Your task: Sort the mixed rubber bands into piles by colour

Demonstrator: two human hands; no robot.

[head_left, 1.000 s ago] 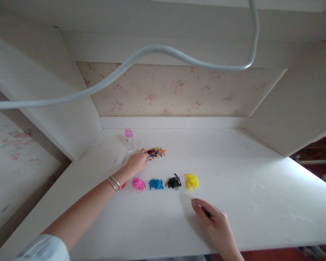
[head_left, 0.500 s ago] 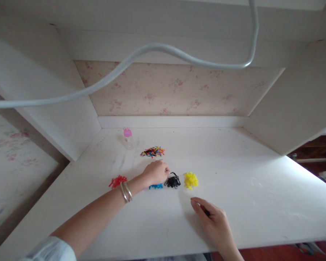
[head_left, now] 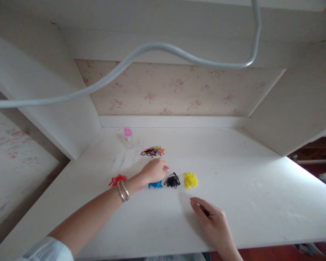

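Observation:
My left hand is closed, thumb and fingertips together, over the far side of a blue pile of small elastic bands and just left of a black pile. Anything in its pinch is too small to make out. My right hand hovers nearer the front, below a yellow pile, its thumb and forefinger pressed together; what they hold, if anything, is hidden. A red pile lies left, beside my left wrist. Beyond my left hand is a mixed-colour heap. My forearm mostly covers something pink.
A clear bottle with a pink lid stands at the back left of the white tabletop. White side panels rise at left and right. A pale cable crosses the upper view, close to the camera.
My left hand has shifted slightly left and away from me, uncovering more of the blue pile. My right hand has barely moved.

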